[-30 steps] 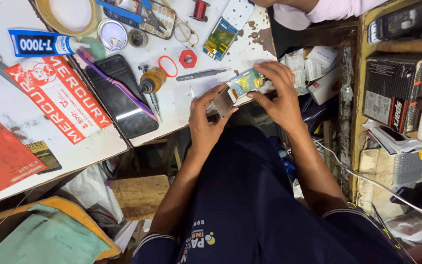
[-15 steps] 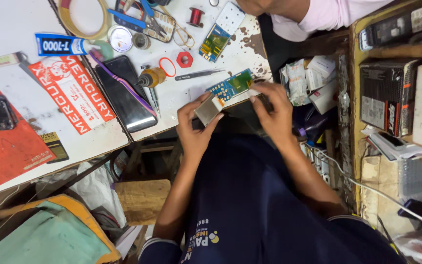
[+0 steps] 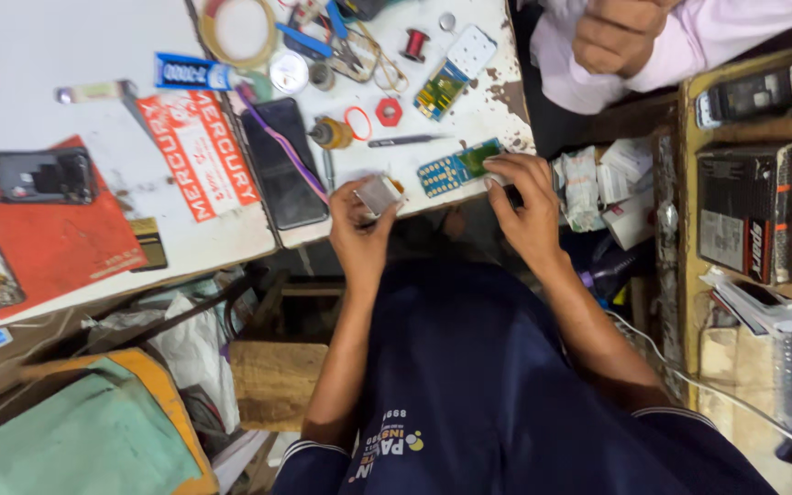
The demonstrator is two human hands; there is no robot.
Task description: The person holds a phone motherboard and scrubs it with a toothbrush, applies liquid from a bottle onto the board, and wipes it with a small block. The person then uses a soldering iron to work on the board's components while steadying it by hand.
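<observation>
Circuit board [image 3: 457,166], blue and green, lies flat at the near edge of the white table [image 3: 66,46]. Right hand [image 3: 526,209] has its grip closed on the board's right end, fingertips on top. Left hand [image 3: 361,231] is just beside it, grip clamped on a small silvery part [image 3: 379,193] held above the table edge. Behind the board lie tweezers [image 3: 407,141], a red ring [image 3: 357,123] and a dark phone [image 3: 284,163].
</observation>
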